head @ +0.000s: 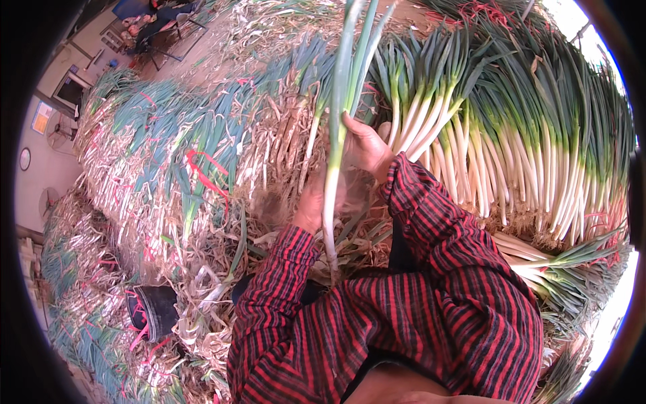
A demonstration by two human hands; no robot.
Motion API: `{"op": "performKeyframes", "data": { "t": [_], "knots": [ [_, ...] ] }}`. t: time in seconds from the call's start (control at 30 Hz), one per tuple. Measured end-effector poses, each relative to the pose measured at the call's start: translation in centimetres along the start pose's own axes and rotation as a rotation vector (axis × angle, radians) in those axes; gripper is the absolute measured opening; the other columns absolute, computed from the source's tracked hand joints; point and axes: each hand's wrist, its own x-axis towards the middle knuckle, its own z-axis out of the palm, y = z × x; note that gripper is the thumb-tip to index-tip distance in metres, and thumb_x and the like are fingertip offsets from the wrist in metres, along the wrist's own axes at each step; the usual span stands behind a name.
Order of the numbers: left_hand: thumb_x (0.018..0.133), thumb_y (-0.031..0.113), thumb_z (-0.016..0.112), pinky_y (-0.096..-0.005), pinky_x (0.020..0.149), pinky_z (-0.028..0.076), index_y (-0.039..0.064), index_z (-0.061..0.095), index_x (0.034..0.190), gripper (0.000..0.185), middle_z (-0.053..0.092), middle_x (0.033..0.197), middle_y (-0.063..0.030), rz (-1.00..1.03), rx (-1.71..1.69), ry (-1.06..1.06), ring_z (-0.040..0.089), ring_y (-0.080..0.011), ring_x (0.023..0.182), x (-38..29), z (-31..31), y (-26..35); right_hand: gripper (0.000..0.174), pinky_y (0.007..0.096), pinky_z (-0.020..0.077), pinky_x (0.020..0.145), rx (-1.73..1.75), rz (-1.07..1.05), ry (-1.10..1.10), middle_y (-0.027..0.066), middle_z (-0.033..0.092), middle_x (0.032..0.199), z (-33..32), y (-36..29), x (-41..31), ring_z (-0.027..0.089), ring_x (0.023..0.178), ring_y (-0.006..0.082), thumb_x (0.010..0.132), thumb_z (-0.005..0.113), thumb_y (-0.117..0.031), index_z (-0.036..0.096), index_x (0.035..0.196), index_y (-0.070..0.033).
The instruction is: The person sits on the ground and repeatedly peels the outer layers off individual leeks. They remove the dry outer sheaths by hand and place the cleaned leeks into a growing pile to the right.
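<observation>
A long green onion with a white stalk and green leaves stands upright in front of me. My right hand holds it at the upper part, where the green begins, with the thumb along the leaves. My left hand is beside or behind the white stalk; it is blurred, and its fingers are partly hidden, so its hold is unclear. Just right of my right hand lies a small group of cleaned green onions. Dry peelings lie below and left of my left hand.
A dense row of cleaned green onions fills the right side. Unpeeled green onions with dry skins and roots are heaped at the left. A red ribbon lies on them. A dark container holds pink strips. A person sits at the far upper left.
</observation>
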Motion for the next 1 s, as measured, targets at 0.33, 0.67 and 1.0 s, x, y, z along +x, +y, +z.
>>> {"op": "performKeyframes", "data": {
  "t": [0.33,0.67,1.0],
  "knots": [
    [0.091,0.022,0.049,-0.0361,0.07,0.052,0.0,0.059,0.11,0.031,0.066,0.095,-0.0141,-0.18,1.715,-0.069,0.065,-0.0229,0.083,-6.5,-6.1,-12.6,0.026,0.0219,0.0396,0.059,0.359,-0.157,-0.118,-0.0012,0.051,0.079,1.7,-2.6,-1.0,0.045,0.063,0.0079,0.092,0.053,-0.033,0.053,0.102,-0.01],
    [0.093,0.022,0.053,-0.0233,0.04,0.036,0.003,0.051,0.094,0.018,0.048,0.058,0.0032,0.062,0.797,0.264,0.044,-0.0075,0.045,1.5,2.6,-4.0,0.031,0.0268,0.0417,0.057,-0.279,-0.419,0.642,0.0055,0.057,0.08,-1.5,-1.7,0.2,0.05,0.064,0.0155,0.096,0.044,-0.033,0.048,0.106,-0.004],
    [0.095,0.02,0.049,-0.0228,0.041,0.038,0.003,0.051,0.095,0.017,0.047,0.058,0.0016,-0.008,0.681,0.31,0.046,-0.0078,0.047,-3.0,1.4,-5.9,0.016,0.0238,0.038,0.052,-0.349,-0.2,0.512,-0.003,0.045,0.065,-1.4,2.2,0.2,0.044,0.056,0.0099,0.093,0.054,-0.022,0.049,0.092,-0.007]
  ]
}}
